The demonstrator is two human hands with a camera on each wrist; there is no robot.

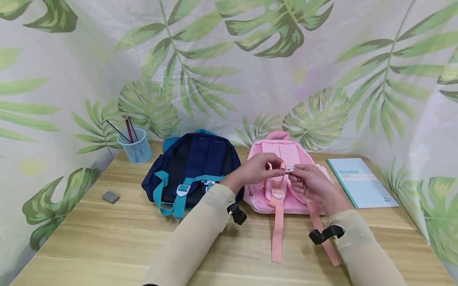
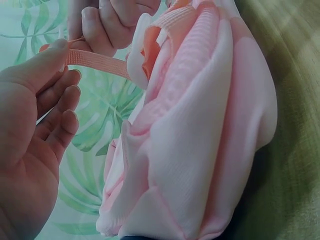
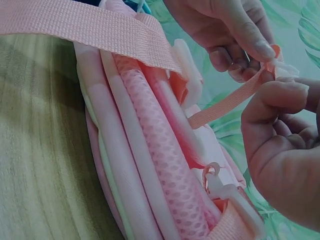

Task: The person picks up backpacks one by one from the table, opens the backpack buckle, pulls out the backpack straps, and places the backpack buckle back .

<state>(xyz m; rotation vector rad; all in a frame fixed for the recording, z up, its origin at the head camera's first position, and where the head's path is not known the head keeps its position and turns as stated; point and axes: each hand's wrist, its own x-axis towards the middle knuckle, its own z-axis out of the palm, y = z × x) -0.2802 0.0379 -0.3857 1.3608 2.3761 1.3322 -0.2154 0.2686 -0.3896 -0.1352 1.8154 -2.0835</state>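
Observation:
A small pink backpack (image 1: 258, 198) lies on the table, its shoulder straps facing up. Above it, my left hand (image 1: 258, 171) pinches a narrow peach strap (image 2: 100, 63) between thumb and forefinger. My right hand (image 1: 310, 183) meets it from the other side and grips a small white plastic buckle (image 3: 287, 69) where the strap loops. Fingers partly hide that buckle. Back toward the bag the strap stretches up from its surface. A white strap adjuster (image 1: 278, 193) sits lower on the bag, and a loose peach strap tail (image 1: 277, 238) hangs toward the table's front.
Left of the pink bag lies a navy backpack (image 1: 195, 159) with teal straps. A blue mesh cup (image 1: 139, 149) holding pencils stands at the back left, with a grey eraser (image 1: 110, 197) in front. A notebook (image 1: 363, 182) lies at the right. Patterned cloth (image 1: 200, 79) hangs behind.

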